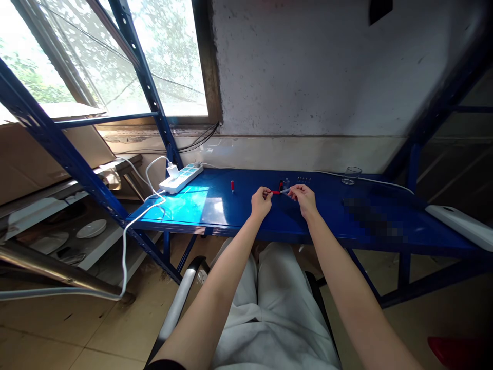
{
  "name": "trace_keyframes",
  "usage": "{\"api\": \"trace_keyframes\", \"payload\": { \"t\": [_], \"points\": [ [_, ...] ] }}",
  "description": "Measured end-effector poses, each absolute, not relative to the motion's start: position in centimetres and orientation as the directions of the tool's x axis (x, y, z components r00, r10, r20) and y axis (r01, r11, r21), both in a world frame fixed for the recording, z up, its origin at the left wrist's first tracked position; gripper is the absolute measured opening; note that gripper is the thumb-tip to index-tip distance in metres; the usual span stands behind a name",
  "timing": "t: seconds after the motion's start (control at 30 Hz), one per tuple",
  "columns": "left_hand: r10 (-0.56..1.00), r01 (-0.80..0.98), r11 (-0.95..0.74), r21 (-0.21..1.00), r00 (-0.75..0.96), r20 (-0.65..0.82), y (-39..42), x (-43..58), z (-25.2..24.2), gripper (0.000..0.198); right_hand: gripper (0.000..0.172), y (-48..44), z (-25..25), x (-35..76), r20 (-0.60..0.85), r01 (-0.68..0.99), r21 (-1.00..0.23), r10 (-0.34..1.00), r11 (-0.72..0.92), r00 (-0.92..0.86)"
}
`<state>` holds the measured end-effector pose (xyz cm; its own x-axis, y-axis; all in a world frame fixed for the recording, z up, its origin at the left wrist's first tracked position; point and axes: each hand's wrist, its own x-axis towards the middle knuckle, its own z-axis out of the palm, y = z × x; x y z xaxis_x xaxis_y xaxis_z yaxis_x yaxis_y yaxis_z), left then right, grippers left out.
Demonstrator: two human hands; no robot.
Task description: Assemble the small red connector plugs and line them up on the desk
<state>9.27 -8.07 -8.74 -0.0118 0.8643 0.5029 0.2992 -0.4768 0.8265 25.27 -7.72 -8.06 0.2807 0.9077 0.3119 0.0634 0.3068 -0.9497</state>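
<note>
Both left hand and right hand pinch thin red piece.

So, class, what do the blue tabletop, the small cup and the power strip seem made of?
Blue tabletop: probably painted metal, glossy; it mirrors the window light. Cup: clear glass or plastic; the tabletop shows through. Power strip: likely white plastic, smooth moulded casing.

1. Table lies bare left of the left hand up to the strip (only a red cap between).
2. Right of the right hand: a blurred patch, then a white box.
3. Behind the hands: small parts, glass.
</note>
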Motion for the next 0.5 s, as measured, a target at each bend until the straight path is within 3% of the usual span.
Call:
{"api": "trace_keyframes", "payload": {
  "t": [0.1, 0.23, 0.5],
  "points": [
    [0.858, 0.284, -0.487, 0.826, -0.017, 0.513, -8.05, 9.29, -8.70, 0.004, 0.026, -7.63, -8.10, 25.29, 0.279, 0.049, -0.960, 0.920, 0.277, 0.276],
    [0.868, 0.246, -0.473, 0.846, -0.032, 0.495, -8.24, 9.28, -8.39, 0.004, 0.027, -7.67, -8.03, 25.40, 0.234, -0.110, -0.958, 0.946, 0.263, 0.224],
    [0.928, 0.027, -0.371, 0.928, 0.062, 0.368, -8.62, 9.02, -7.83, 0.012, 0.030, -7.93, -7.58, 25.50, 0.216, -0.304, -0.922, 0.970, 0.239, 0.108]
  ]
}}
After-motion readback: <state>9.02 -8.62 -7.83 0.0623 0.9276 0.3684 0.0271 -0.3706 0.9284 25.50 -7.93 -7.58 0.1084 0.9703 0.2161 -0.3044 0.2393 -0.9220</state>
